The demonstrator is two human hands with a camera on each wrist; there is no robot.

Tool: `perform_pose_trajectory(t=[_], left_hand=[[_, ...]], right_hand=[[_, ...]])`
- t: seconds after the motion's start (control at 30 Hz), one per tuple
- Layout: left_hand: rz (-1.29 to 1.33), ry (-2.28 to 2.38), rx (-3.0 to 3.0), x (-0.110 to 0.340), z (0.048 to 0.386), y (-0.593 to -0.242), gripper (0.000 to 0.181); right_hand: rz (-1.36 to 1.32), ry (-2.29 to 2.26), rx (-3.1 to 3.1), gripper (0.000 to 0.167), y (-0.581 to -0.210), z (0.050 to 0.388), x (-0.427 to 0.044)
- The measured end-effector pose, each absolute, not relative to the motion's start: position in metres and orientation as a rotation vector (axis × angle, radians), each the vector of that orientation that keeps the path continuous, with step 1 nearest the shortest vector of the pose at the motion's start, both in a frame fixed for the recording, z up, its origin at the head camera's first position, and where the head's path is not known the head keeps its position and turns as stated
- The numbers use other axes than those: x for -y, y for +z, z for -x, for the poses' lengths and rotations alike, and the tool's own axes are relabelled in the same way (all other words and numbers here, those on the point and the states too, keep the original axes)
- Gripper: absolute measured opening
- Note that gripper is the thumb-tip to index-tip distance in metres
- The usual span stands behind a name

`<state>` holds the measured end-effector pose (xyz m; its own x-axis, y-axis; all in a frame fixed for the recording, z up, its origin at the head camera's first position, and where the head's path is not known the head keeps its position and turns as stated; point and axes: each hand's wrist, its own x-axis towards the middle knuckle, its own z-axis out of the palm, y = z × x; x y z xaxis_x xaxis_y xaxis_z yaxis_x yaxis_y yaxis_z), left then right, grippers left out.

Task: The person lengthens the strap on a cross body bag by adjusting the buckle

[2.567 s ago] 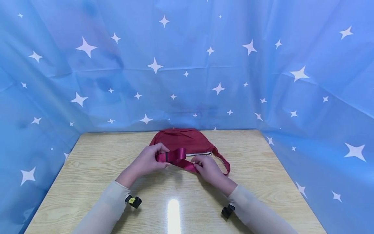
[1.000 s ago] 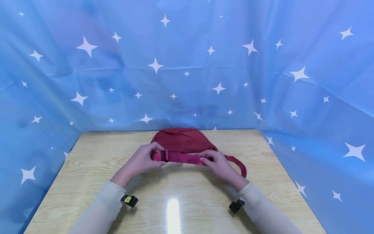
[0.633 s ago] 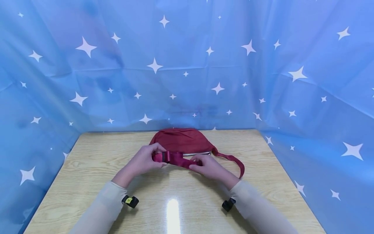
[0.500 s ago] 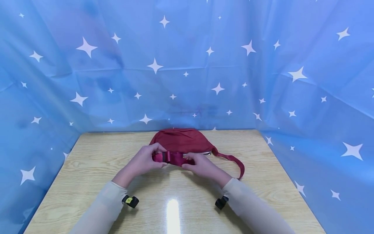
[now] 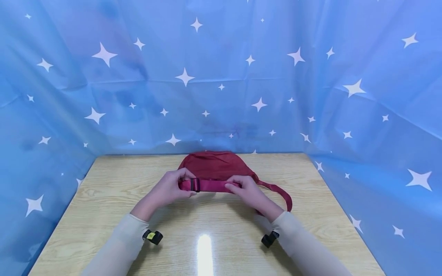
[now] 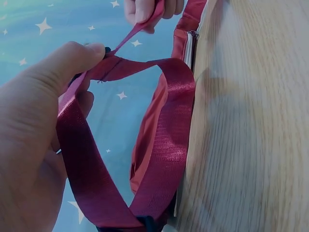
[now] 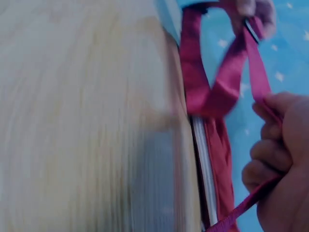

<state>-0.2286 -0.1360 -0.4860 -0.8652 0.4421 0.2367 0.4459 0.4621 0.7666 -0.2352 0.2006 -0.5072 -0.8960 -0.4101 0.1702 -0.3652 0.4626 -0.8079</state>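
Brightly, before a blue star-print backdrop point(image 5: 221, 50), a red bag point(image 5: 215, 166) lies at the far side of a wood-grain table point(image 5: 86, 203), its strap point(image 5: 212, 186) stretched between a person's two hands. With nothing seen to anchor it, the bag could slide if the strap were tugged hard. Looped in several bends, the webbing may also twist or bunch. The left hand point(image 5: 170, 188) pinches the strap at the black slider point(image 5: 195, 185), and the right hand point(image 5: 246, 191) holds its band with fingers curled around it. Should the left pinch be too light for the right's pull, the slider might slip loose or skew, jamming the band.

Less clear: strap and right hand mask the bag's zip point(image 7: 205, 164) in the head view. The right-wrist view is blurred. Some left fingertips sit behind the webbing, and how the band threads the slider is hard to read. A second black fitting point(image 6: 145, 222) is cut by the left-wrist view's lower edge.
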Motion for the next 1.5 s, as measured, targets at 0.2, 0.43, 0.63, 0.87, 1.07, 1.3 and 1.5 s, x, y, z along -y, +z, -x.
perform_pose_trajectory(t=[0.2,0.43,0.63,0.87,1.07,1.3,1.5], left_hand=[[0.862,-1.364,2.688,0.131,0.226,-0.486,0.045],[0.930,-1.340,2.628,0.126,0.226,-0.489,0.046],[0.962,-1.375,2.624,0.122,0.225,-0.493,0.047],[0.946,-1.457,2.642,0.118,0.226,-0.492,0.048],[0.926,-1.480,2.664,0.124,0.223,-0.492,0.037],[0.827,-1.569,2.601,0.134,0.217,-0.492,0.009],[0.887,-1.612,2.561,0.129,0.218,-0.491,0.003]], right_hand=[[0.713,-1.392,-2.574,0.008,-0.506,0.238,-0.216],[0.803,-1.221,-2.430,0.044,-0.496,0.230,-0.192],[0.830,-1.360,-2.378,0.051,-0.491,0.225,-0.163],[0.891,-1.533,-2.470,0.047,-0.493,0.215,-0.144],[1.103,-1.533,-2.589,0.044,-0.494,0.217,-0.153],[1.213,-1.596,-2.526,0.047,-0.495,0.218,-0.165],[1.343,-1.557,-2.523,0.052,-0.494,0.217,-0.165]])
